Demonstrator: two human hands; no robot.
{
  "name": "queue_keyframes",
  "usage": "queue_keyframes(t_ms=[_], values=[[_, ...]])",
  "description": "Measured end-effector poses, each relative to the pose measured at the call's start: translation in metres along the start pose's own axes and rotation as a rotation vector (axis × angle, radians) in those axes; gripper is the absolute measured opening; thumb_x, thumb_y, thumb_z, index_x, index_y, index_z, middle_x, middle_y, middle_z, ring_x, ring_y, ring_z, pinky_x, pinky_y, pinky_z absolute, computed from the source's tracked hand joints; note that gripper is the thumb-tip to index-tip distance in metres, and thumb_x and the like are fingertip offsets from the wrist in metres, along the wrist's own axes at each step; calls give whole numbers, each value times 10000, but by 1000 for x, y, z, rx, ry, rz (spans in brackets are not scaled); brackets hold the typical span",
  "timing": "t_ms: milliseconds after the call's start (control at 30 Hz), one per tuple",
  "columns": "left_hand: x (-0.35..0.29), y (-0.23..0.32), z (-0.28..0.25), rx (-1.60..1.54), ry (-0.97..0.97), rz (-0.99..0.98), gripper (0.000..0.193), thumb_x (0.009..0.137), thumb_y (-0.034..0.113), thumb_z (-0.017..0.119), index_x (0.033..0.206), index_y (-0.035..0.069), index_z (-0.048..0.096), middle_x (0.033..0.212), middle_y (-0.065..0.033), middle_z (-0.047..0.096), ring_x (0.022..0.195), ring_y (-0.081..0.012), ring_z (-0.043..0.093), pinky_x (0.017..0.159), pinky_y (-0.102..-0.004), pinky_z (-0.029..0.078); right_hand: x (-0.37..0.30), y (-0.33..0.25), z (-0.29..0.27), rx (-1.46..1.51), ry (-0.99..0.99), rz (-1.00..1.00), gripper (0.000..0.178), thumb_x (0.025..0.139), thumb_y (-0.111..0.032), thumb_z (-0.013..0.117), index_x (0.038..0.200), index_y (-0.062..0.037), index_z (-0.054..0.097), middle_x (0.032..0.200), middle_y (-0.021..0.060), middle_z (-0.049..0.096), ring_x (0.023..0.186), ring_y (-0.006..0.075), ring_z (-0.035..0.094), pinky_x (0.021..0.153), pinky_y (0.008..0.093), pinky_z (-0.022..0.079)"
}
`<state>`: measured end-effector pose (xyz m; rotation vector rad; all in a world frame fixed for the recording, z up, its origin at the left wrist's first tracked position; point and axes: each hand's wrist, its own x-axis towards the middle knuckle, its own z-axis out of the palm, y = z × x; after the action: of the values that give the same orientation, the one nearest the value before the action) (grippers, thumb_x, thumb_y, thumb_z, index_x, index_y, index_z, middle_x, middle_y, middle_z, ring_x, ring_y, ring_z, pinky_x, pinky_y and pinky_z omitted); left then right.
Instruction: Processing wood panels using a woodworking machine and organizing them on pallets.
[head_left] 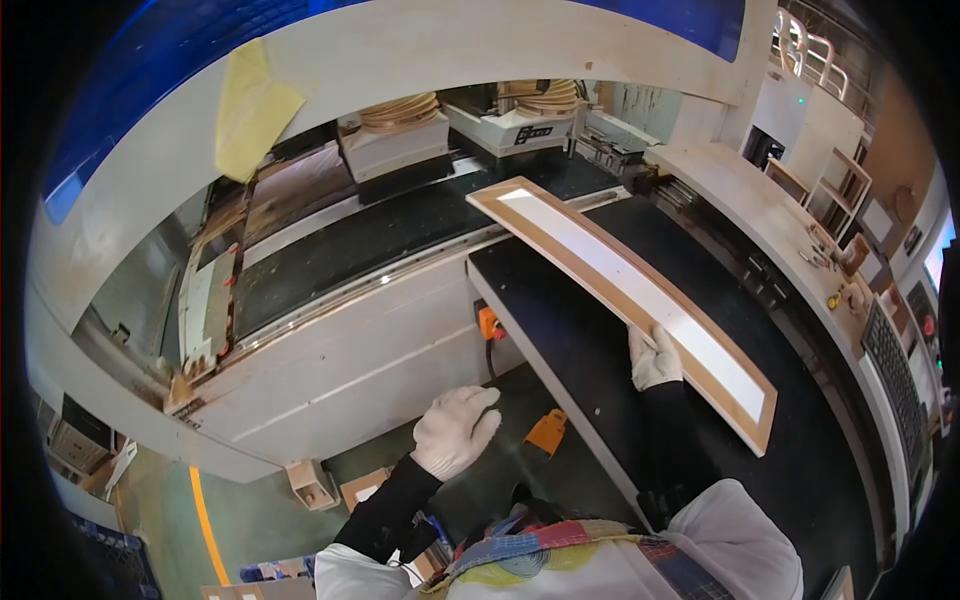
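A long, narrow wood-coloured board (590,278) with a white strip down its middle lies slantwise over the black table. Its far end reaches over the gap towards the machine's black bed (400,235). My right hand (655,358), in a white glove, grips the board's near long edge, thumb on top and the other fingers partly hidden. Away from the board, my left hand (455,430), also gloved in white, hovers left of the table's edge. Its fingers are loosely bent with the thumb apart, and nothing shows between them.
The black table (550,300) extends right from the machine. An orange-and-black control (490,324) hangs at their corner, and an orange foot pedal cover (546,433) is on the floor. A light counter (760,200) with a keyboard (893,345) runs along the right.
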<state>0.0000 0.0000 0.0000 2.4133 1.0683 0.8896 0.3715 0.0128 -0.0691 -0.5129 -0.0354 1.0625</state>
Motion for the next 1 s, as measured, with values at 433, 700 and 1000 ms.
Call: queue_keyframes(t_ms=[433, 700, 1000], values=[[227, -46, 86, -23, -213, 289, 466, 863, 243, 585, 1273, 43, 487, 1294, -204, 494, 1197, -383, 469, 1017, -437, 385, 15, -24, 80, -1015, -106, -33, 407, 939, -225, 530, 1241, 46, 492, 1158, 211, 600, 1052, 337, 596, 865, 446, 510], [317, -39, 193, 230, -438, 270, 691, 900, 419, 487, 1409, -11, 305, 1452, -302, 276, 1367, -429, 254, 1143, -454, 181, -38, -67, -11, -2531, 357, -686, 476, 844, -170, 592, 1297, -75, 477, 1337, 232, 441, 1259, 453, 367, 1072, 520, 278], [426, -42, 247, 246, -412, 307, 726, 905, 473, 469, 1406, -27, 308, 1454, -314, 259, 1374, -421, 240, 1149, -451, 159, 66, -96, -8, -2496, 470, -636, 419, 899, -193, 536, 1302, -91, 485, 1366, 209, 427, 1283, 411, 364, 1082, 509, 261]])
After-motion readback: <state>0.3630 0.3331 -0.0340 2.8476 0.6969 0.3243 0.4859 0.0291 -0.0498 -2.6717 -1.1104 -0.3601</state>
